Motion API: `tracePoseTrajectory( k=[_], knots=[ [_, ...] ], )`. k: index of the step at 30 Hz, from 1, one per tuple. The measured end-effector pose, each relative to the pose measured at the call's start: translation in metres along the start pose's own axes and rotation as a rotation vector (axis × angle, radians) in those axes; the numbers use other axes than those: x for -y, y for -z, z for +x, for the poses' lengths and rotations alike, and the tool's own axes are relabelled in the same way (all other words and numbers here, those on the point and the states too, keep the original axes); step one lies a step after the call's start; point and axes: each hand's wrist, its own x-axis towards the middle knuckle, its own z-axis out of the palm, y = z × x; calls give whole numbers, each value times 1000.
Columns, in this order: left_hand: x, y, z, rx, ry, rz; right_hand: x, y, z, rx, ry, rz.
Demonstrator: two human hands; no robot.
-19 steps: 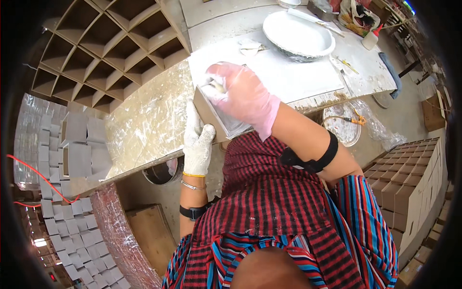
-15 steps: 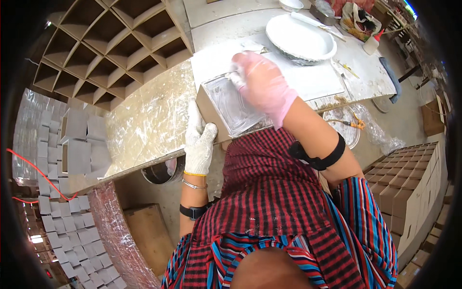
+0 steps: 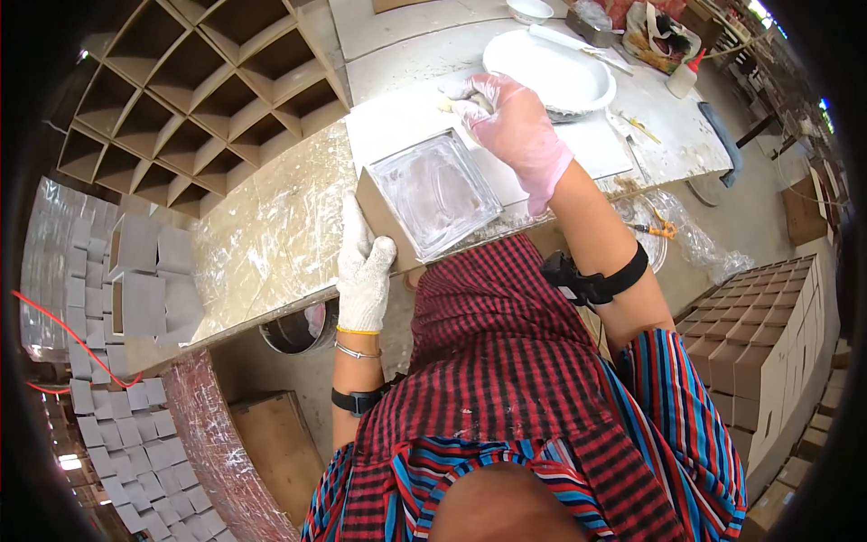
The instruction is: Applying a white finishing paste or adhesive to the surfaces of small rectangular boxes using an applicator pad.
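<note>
A grey-brown box stands on the workbench, its upper face smeared with white paste inside a raised rim. My left hand, in a white knitted glove with a yellow cuff, lies along the box's left side with fingers straight and thumb apart. My right hand, in a thin pinkish glove, hovers beyond the box's far right corner, clear of it. Its fingers are bent around a small whitish piece, possibly a sponge; its kind is unclear. Just past that hand is a white oval basin with white paste.
A cardboard divider grid leans at the far left. Grey boxes stack below it. Beyond the basin are a small bowl and a glue bottle with a red tip. Box stacks stand at right; a black bucket sits under the bench.
My right hand has lifted off the pasted face and moved away toward the basin, uncovering that face. My left hand remains against the box.
</note>
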Motion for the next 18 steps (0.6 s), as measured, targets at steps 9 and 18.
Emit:
tracePoseTrajectory(
  k=[9,18],
  knots=[
    [16,2,2,16,-43,48,-10,-5,-26,43,463,-555],
    [-9,-17,7,6,-66,208,1,-4,-8,135,107,-555]
  ],
)
